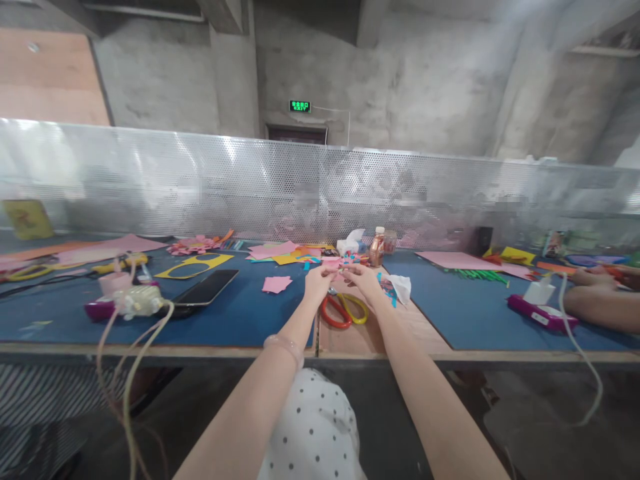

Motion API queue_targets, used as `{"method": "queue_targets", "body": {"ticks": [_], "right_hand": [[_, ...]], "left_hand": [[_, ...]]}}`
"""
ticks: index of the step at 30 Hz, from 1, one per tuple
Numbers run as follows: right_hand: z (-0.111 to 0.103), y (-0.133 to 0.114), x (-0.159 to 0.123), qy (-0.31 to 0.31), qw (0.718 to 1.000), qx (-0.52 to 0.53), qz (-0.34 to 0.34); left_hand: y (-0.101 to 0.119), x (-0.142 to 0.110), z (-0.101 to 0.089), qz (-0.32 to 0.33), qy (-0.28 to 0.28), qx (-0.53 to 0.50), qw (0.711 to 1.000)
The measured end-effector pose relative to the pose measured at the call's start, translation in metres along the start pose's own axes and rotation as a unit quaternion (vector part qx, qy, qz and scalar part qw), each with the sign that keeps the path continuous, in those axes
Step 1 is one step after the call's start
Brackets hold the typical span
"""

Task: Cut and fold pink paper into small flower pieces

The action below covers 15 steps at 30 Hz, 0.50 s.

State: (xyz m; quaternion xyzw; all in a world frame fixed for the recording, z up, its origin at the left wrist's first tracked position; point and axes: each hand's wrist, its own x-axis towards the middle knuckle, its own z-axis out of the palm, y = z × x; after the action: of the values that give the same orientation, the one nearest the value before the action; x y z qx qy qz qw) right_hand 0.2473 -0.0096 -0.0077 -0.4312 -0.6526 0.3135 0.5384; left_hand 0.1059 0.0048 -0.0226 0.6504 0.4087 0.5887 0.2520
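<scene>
Between the left hand (319, 281) and the right hand (363, 280), the small pink paper (332, 264) should be light, soft and easily creased, best taken by its edges. It sits where they meet, just beyond the scissors (338, 315); the left seems to pinch it, the right's grip I cannot tell.

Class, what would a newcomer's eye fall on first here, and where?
Probably the scissors, one handle loop red, the other yellow, on the bare wood just below the left hand and right hand, held close together. Next, the glowing green exit sign on the grey wall above, then the dark phone at left.
</scene>
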Motion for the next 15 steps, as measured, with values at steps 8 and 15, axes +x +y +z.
{"method": "queue_targets", "body": {"ticks": [8, 15], "right_hand": [[0.003, 0.0001, -0.0042, -0.085, 0.995, -0.029, 0.05], [0.0014, 0.0015, -0.0015, -0.073, 0.995, -0.044, 0.046]], "left_hand": [[-0.0002, 0.0013, -0.0006, -0.018, -0.002, -0.009, 1.0], [0.0003, 0.0016, -0.0004, -0.029, -0.013, -0.029, 0.999]]}}
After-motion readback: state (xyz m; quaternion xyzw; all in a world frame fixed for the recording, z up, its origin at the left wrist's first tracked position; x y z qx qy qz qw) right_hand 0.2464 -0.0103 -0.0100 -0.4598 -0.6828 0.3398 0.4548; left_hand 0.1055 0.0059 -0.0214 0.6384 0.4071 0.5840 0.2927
